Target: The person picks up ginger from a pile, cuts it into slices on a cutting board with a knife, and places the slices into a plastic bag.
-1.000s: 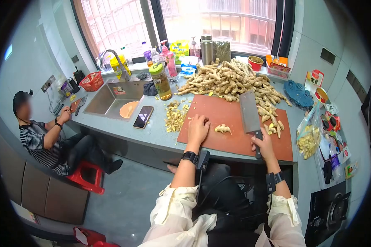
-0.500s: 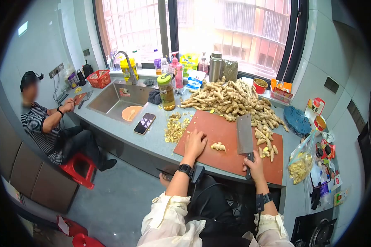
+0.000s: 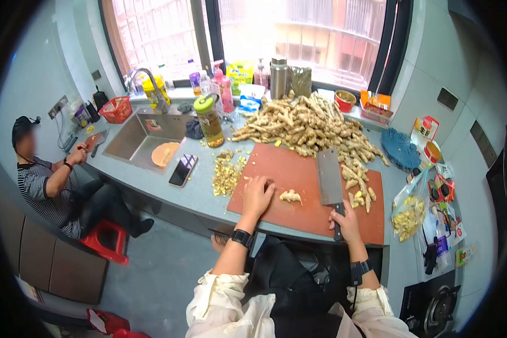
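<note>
My right hand [image 3: 346,223] is closed around the black handle of a cleaver [image 3: 329,179], whose broad blade lies over the reddish-brown cutting board [image 3: 287,163]. On the board's left part rests my left hand [image 3: 257,196], empty, with its fingers slightly bent. A single piece of ginger [image 3: 290,196] lies between the two hands, touching neither. Right of the blade are several smaller ginger pieces [image 3: 361,198]. Behind the board rises a big heap of ginger roots [image 3: 310,124]. To its left, chopped ginger bits [image 3: 228,174] are scattered on the counter.
A phone [image 3: 183,170], a green-lidded jar [image 3: 209,120] and a sink [image 3: 143,138] are to the left. On the right hangs a plastic bag of ginger [image 3: 409,221] near a blue dish [image 3: 401,149]. Another person [image 3: 50,180] sits at the far left on a red stool [image 3: 106,241].
The camera view has shifted, so most things sit further left in the picture. Both hands stay at the board; the cleaver and the lone ginger piece keep about the same places.
</note>
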### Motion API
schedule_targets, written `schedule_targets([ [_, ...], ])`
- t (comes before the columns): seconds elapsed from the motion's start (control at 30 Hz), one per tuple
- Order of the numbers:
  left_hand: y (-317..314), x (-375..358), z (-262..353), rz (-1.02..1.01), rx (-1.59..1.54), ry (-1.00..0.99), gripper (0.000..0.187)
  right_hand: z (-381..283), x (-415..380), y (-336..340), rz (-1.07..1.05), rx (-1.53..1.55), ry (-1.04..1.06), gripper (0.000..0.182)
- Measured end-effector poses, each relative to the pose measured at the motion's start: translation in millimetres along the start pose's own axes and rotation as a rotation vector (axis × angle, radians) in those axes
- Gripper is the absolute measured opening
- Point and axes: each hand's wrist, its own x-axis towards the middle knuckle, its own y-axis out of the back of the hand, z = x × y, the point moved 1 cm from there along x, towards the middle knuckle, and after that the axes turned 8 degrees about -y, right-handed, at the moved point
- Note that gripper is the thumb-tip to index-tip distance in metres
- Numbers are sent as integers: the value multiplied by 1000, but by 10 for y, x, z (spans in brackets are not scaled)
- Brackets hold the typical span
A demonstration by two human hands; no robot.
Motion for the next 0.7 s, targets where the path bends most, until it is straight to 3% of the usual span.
schedule_targets([
  [0.2,74,-136,282,-24,-161,-52,19,-77,-28,-42,30,-51,-1,34],
  [0.37,96,-213,410,-64,-100,-136,19,-77,-18,-24,35,-31,-10,32],
  [0.57,16,-260,330,-71,-107,-138,24,-326,-144,-139,33,36,-151,30],
  [0.7,52,-241,370,-76,-110,-126,25,-584,-208,-295,-33,-165,-190,36],
])
